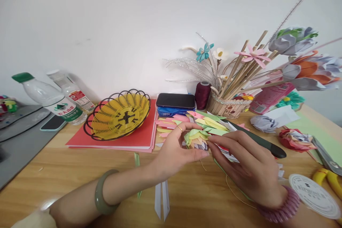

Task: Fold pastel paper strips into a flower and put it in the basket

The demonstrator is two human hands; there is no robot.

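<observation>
A folded paper flower (197,138) in green, yellow and white layers is held up above the table. My left hand (177,146) curves round its left side, with the thumb under it and the fingers over the top. At its right edge, my right hand (244,160) pinches with thumb and fingertips; what exactly lies in that pinch is partly hidden. A thin string (236,194) trails across the wood below. Behind the flower lies a pile of folded paper strips (213,121) in pink, yellow, green and white. Two white strips (161,199) rest near my left forearm.
A yellow woven basket (121,115) stands on red paper (80,136) at the left. Behind are a phone (175,100), a maroon thread spool (202,96) and a holder (227,105) with sticks and flowers. Scissors (327,156) and a round white label (314,196) lie right; bottles (50,96) lean left.
</observation>
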